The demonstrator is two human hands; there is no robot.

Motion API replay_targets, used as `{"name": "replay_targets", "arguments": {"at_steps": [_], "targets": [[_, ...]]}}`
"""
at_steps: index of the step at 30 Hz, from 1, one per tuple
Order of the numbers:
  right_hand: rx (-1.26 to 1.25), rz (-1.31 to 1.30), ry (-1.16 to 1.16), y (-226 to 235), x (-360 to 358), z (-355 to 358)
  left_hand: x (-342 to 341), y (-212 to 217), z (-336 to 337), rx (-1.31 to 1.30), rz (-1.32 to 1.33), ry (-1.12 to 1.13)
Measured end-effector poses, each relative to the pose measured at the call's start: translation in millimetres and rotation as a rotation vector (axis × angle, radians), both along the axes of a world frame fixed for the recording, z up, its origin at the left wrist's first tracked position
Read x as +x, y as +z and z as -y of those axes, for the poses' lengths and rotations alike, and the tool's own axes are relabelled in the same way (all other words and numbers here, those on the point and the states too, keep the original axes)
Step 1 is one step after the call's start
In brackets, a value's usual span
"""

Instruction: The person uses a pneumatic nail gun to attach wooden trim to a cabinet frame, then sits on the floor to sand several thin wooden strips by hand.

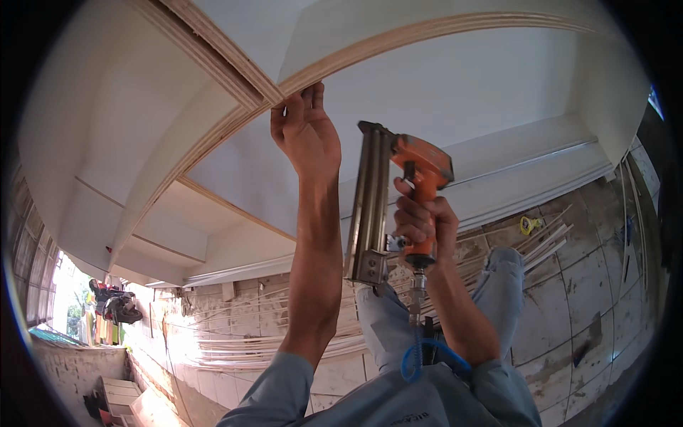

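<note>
- Nail gun (425,158), one, orange body with long metal magazine (370,203); position right of the frame's centre, held up in the air, magazine close to upright and leaning slightly, its upper end near the left wrist and apart from the woodwork.
- Right hand (425,222), bare, closed around the orange handle, fingers wrapped across its left side; forearm rising from the lower right of the frame.
- Air coupling (418,281), metal, at the handle's lower end; blue hose (442,346) coiled beneath, against the clothing.
- Left hand (307,135), bare, raised in the upper middle of the frame, fingers bent at the meeting point of two plywood edges; pinching or merely pressing, impossible to tell.
- Curved plywood edge (398,34), pale and layered, sweeping from the upper right down toward the lower left.
- Straight plywood edge (213,53), doubled, with a dark gap along its length, running from the top left to the left fingers.
- White panels (455,85), forming open compartments behind both edges across the upper half.
- Wood strips (270,349), long and thin, strewn over the tiled floor (544,313), lower middle and right.
- Yellow item (528,225), small, kind unclear, beside strips at the right.
- Trousers (504,277), light blue-grey, knees bent, lower centre; grey-blue shirt (398,407) at the bottom edge.
- Bright opening (71,299), far left, with dark bulky object alongside.
</note>
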State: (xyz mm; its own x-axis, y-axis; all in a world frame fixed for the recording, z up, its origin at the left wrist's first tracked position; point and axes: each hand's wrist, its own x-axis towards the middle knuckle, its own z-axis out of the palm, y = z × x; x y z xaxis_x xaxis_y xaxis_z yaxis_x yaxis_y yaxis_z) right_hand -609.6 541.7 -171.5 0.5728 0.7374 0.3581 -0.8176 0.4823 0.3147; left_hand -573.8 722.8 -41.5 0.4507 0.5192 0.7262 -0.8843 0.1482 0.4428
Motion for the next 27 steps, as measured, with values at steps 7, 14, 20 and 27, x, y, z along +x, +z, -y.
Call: {"name": "replay_targets", "arguments": {"at_steps": [7,14,20,27], "targets": [[0.215,-0.019,0.054,31.2,11.3,-31.3,-1.6,1.7,-6.0,0.017,-0.009,-0.059],[0.455,-0.138,0.127,29.2,4.8,-64.8,-6.7,0.6,-12.3,-0.037,-0.062,-0.093],[0.469,-0.192,0.174,36.8,-4.2,-70.2,-5.9,-2.2,-18.6,-0.061,-0.109,-0.156],[0.464,-0.177,0.147,39.5,-3.4,-77.5,-6.6,-6.3,-18.4,0.107,-0.293,0.042]]}}
